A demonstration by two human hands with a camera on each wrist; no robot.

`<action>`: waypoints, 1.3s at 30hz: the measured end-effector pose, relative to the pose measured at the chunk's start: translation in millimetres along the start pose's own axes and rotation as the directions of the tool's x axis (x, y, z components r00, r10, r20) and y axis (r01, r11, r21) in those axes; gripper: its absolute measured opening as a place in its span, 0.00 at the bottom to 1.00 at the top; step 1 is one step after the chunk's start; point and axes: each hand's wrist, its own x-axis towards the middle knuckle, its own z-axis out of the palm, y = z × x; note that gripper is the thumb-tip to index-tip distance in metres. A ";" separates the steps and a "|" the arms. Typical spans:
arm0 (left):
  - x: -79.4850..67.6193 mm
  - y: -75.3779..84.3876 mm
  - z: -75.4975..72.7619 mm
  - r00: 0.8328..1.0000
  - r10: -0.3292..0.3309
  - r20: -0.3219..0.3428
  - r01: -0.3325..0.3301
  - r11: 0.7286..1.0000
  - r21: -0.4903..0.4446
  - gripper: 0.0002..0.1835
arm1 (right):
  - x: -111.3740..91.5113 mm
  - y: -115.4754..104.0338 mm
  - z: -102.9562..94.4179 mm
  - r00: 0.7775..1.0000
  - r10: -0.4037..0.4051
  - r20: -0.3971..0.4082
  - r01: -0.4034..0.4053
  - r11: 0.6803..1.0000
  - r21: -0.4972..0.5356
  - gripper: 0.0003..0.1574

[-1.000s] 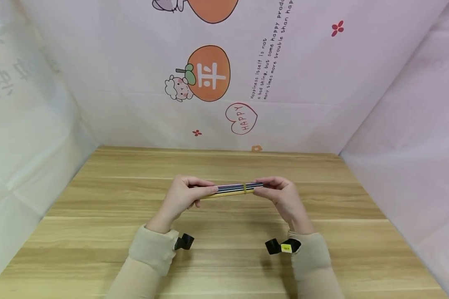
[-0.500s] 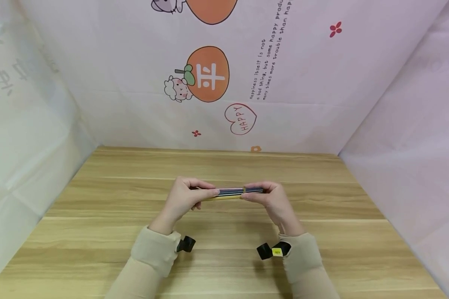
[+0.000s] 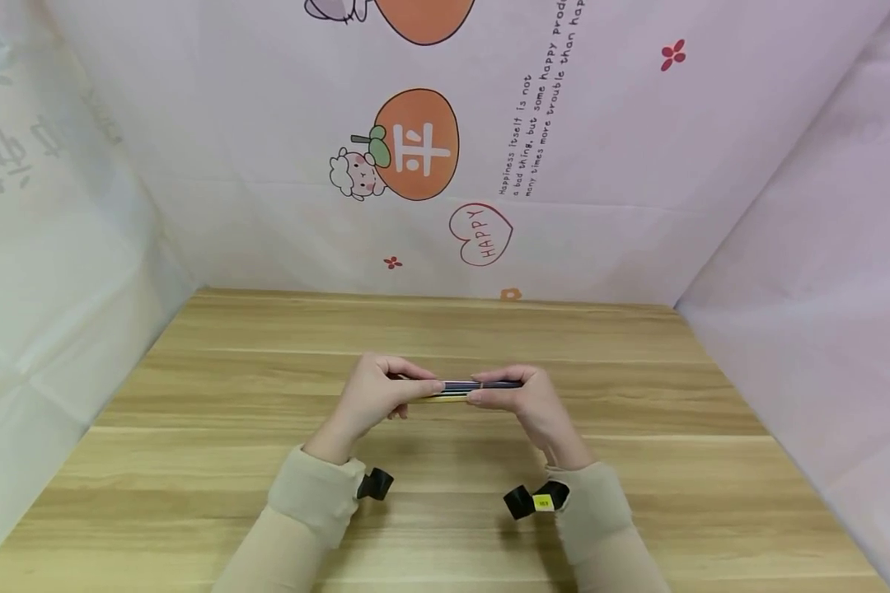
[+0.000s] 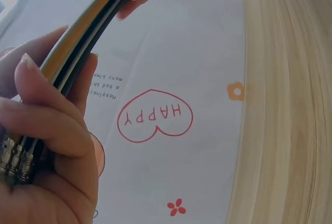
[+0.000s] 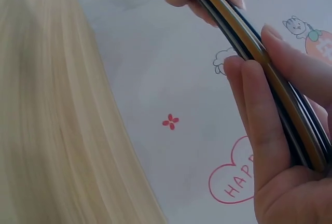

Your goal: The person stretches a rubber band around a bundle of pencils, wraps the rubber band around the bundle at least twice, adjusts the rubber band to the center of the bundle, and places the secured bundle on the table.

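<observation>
A bundle of several slim pencils [image 3: 456,393], yellow, dark and pale, is held level above the table in the head view. My left hand [image 3: 367,399] grips its left part, thumb in front and fingers behind. The right hand [image 3: 530,403] pinches it farther right, fingertips right at a thin rubber band [image 3: 480,385] that rings the bundle. Metal ferrules [image 4: 19,159] show at the pencil ends inside the left palm in the left wrist view. From the right wrist, the pencils [image 5: 231,14] run from one hand to the other, their far ends against the right palm.
A wood-grain table [image 3: 445,329] lies beneath both hands. Behind it hangs a white printed cloth [image 3: 586,247], with more cloth along both sides. Black camera mounts [image 3: 375,484] stick out from the beige sleeve cuffs [image 3: 315,494].
The right hand has moved left along the bundle, its fingertips now at the rubber band. The bundle has dropped slightly and tilts less. The left hand keeps its hold, shifted a little right.
</observation>
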 end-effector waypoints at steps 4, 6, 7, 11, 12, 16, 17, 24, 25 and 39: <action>1.3 -1.1 -0.1 1.000 -0.031 0.004 0.031 0.999 -0.025 0.14 | -0.9 -2.4 -5.5 1.000 -0.020 0.024 0.022 0.997 -0.072 0.24; 2.1 -2.2 -0.6 0.999 -0.043 0.006 0.044 0.998 -0.035 0.14 | -2.0 -4.0 -8.6 0.998 -0.051 0.036 0.055 0.990 -0.130 0.25; 2.3 -2.7 -1.0 0.999 -0.048 0.007 0.049 0.998 -0.038 0.14 | -2.5 -4.8 -10.0 0.997 -0.070 0.036 0.075 0.984 -0.161 0.25; 3.3 -4.6 -2.8 0.999 -0.045 -0.001 0.045 0.998 -0.041 0.14 | -4.7 -6.0 -14.9 0.986 -0.158 0.044 0.164 0.944 -0.288 0.23; 3.1 -4.7 -3.5 0.999 -0.044 -0.004 0.044 0.998 -0.041 0.14 | -4.9 -5.7 -15.1 0.980 -0.191 0.051 0.197 0.923 -0.330 0.22; 1.8 -3.8 -5.6 0.999 -0.051 -0.012 0.050 0.998 -0.047 0.15 | -3.3 -1.7 -11.3 0.904 -0.403 0.141 0.415 0.753 -0.510 0.18; 1.5 -3.1 -5.5 0.998 -0.057 -0.011 0.056 0.997 -0.048 0.15 | -2.4 -0.8 -8.8 0.866 -0.466 0.180 0.480 0.677 -0.557 0.18; 4.4 -6.1 -0.6 0.998 -0.056 -0.014 0.055 0.995 -0.077 0.13 | 3.5 3.7 6.3 0.647 -0.672 0.362 0.695 0.323 -0.643 0.21; 4.4 -7.1 -0.6 0.999 -0.049 -0.018 0.048 0.996 -0.081 0.14 | 4.1 4.7 6.9 0.635 -0.681 0.365 0.704 0.314 -0.637 0.21; 5.1 -8.8 -4.7 0.999 -0.051 -0.003 0.050 0.996 -0.070 0.14 | 2.4 5.2 2.9 0.699 -0.632 0.334 0.671 0.418 -0.613 0.23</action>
